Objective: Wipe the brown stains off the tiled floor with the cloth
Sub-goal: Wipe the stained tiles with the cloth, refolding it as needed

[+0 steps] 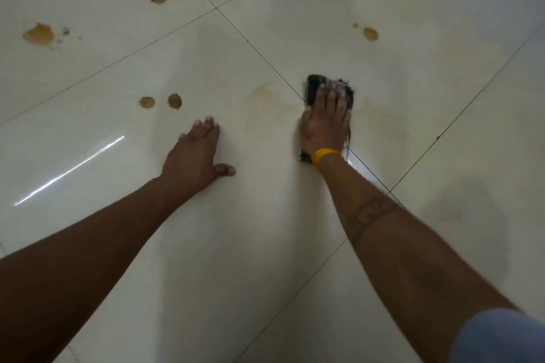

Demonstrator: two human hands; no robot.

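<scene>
Left hand (196, 153), right hand (324, 124) flat

Tiled floor (265, 230) lies flat & open far, left & right of the cloth (313, 86). Left hand (196, 153) is planted flat just left of the faint smear (262, 96), its forearm crossing near-left tiles. Right hand (324, 124) w/ forearm blocks the near-right approach.

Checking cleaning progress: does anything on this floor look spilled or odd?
Yes. Several brown stains dot the tiled floor beyond the left hand, and a faint brownish smear lies beside the cloth pressed under the right hand.
</scene>
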